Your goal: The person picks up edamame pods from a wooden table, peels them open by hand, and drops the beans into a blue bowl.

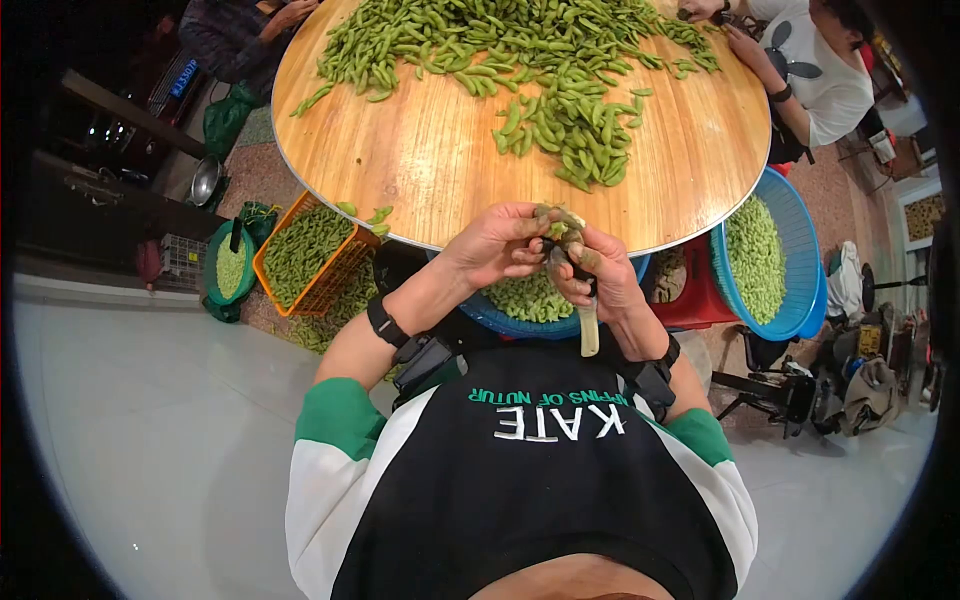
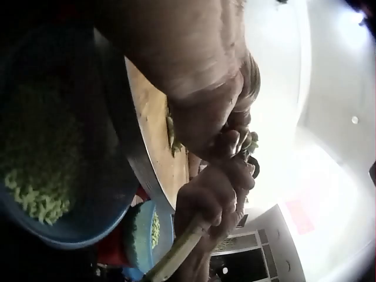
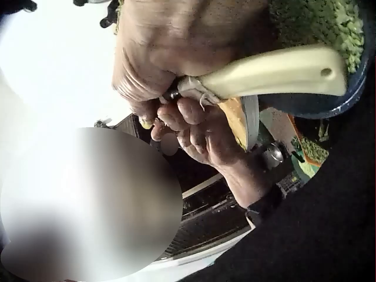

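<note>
Both hands meet in front of the chest, at the near edge of the round wooden table. My left hand pinches a green bean pod between thumb and fingers. From my right hand the cream handle of a knife sticks out toward the body. Curled fingers hold it near its wrapped neck, and the blade is hidden. In the right wrist view the knife handle shows a hole at its end. A heap of green bean pods lies on the table.
Below the hands stands a blue basin of shelled beans; another blue basin is at right. An orange crate holds pods at left, beside a green basin. Two other people work at the table's far sides.
</note>
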Tool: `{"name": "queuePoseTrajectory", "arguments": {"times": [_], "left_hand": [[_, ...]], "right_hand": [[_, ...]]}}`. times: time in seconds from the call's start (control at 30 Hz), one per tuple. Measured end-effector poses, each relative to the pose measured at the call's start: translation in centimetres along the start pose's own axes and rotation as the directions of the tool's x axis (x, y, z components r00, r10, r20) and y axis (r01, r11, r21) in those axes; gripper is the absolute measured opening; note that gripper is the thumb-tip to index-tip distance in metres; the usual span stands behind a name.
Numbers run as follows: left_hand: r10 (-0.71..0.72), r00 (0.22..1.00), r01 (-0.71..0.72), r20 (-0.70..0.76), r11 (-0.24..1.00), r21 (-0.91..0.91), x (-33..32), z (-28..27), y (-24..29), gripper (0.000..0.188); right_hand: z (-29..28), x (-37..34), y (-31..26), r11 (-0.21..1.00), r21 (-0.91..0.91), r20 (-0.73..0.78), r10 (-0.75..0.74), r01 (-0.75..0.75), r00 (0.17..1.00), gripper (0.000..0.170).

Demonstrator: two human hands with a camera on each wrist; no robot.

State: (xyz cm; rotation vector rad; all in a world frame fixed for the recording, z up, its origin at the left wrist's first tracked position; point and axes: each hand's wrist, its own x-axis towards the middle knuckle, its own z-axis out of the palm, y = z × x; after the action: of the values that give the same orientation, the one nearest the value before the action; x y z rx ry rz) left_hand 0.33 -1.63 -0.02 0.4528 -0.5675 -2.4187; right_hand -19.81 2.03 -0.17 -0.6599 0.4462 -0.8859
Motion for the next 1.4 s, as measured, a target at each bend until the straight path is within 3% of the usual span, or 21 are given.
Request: {"name": "queuePoseTrajectory", "arguments": {"times": [0.03,0.07,0.1,0.13,0.17,0.2,0.23,0.37,0.6,0.67,0.7,0.77,0.87,0.93,1.0,1.07,1.17,1.23,1.27,1.37,1.4], "left_hand": [[0.0,1.0,0.0,0.001,1.0,0.0,0.0,0.1,0.0,0.013],[0.179,0.98,-0.127,-0.09,0.901,0.415,0.1,0.3,-0.1,0.014],[0.372,0.923,-0.174,-0.094,0.624,0.762,0.3,0.5,-0.3,0.016],[0.528,0.848,-0.346,0.043,0.492,0.799,0.8,0.9,-1.2,0.011],[0.529,0.848,-0.348,0.042,0.494,0.797,0.7,1.0,-0.9,0.011],[0.598,0.755,-0.34,0.269,0.005,0.94,0.3,1.4,-0.4,0.01],[0.535,0.678,-0.241,0.504,-0.486,0.84,0.0,1.8,0.0,0.01],[0.391,0.668,-0.134,0.633,-0.774,0.619,-0.2,2.4,0.2,0.013],[0.587,0.589,-0.273,0.555,-0.502,0.821,0.4,2.6,0.0,0.01],[0.696,0.628,-0.291,0.348,-0.206,0.935,0.5,2.6,-0.4,0.015],[0.697,0.625,-0.29,0.351,-0.209,0.934,0.5,2.9,-0.7,0.015],[0.657,0.746,-0.292,-0.106,0.467,0.835,0.5,3.3,-1.1,0.019],[0.598,0.781,-0.282,-0.179,0.593,0.754,0.6,3.4,-1.4,0.023],[0.583,0.787,-0.215,-0.202,0.567,0.795,0.7,2.5,-1.6,0.02],[0.574,0.788,-0.151,-0.222,0.53,0.834,0.7,1.8,-1.6,0.017],[0.73,0.653,-0.186,0.202,-0.104,0.977,0.5,1.7,-2.2,0.011],[0.691,0.694,-0.176,0.202,-0.109,0.978,0.0,2.0,-2.7,0.009],[0.592,0.806,-0.095,0.017,0.101,0.99,-0.7,2.7,-2.6,0.01],[0.602,0.796,-0.185,0.066,0.138,0.973,-0.2,1.5,-3.3,0.011],[0.611,0.773,-0.215,0.174,-0.006,0.977,-0.9,2.4,-3.1,0.011],[0.608,0.771,-0.215,0.191,-0.035,0.976,-1.0,2.3,-3.1,0.01]], "right_hand": [[0.0,0.0,-0.1,0.997,0.071,-0.052,0.027,-0.023,0.998,0.022],[-0.2,0.0,0.1,0.997,0.073,-0.056,0.026,-0.022,0.998,0.022],[-0.6,0.0,0.3,0.994,0.106,-0.077,0.046,-0.037,0.996,0.019],[-0.8,0.0,0.2,0.989,0.137,-0.096,0.066,-0.052,0.993,0.017],[-0.9,0.1,0.1,0.989,0.135,-0.096,0.068,-0.055,0.993,0.017],[-0.7,0.1,0.0,0.975,0.207,-0.079,0.099,-0.081,0.992,0.015],[-0.7,0.1,0.0,0.955,0.279,-0.06,0.126,-0.105,0.99,0.013],[-1.1,0.1,0.4,0.906,0.402,0.01,0.143,-0.135,0.99,0.012],[0.8,0.1,0.2,0.885,0.459,0.03,0.066,-0.073,0.997,0.01],[0.9,0.2,0.2,0.916,0.399,-0.003,0.052,-0.046,0.999,0.009],[0.7,0.1,0.4,0.943,0.333,-0.042,0.033,-0.017,0.999,0.009],[0.7,0.1,0.6,0.965,0.263,-0.077,0.013,0.007,0.997,0.01],[0.8,0.0,0.9,0.989,0.138,-0.142,-0.042,0.062,0.989,0.012],[0.7,0.1,0.7,0.931,-0.352,-0.243,-0.195,0.101,0.95,0.026],[0.5,0.0,0.6,0.904,-0.413,-0.247,-0.23,0.113,0.941,0.024],[0.6,0.2,0.7,0.874,-0.47,-0.242,-0.266,0.127,0.933,0.019],[0.6,0.6,0.7,0.814,-0.572,-0.275,-0.308,0.103,0.911,0.015],[-0.1,0.5,0.8,0.621,-0.778,-0.229,-0.423,0.097,0.877,0.012],[0.1,0.5,0.8,0.573,-0.812,-0.212,-0.464,0.109,0.86,0.016],[-0.2,0.2,0.8,0.214,-0.969,-0.021,-0.568,0.123,0.822,0.019],[-0.4,0.4,0.8,0.251,-0.956,-0.018,-0.569,0.152,0.822,0.016]]}}
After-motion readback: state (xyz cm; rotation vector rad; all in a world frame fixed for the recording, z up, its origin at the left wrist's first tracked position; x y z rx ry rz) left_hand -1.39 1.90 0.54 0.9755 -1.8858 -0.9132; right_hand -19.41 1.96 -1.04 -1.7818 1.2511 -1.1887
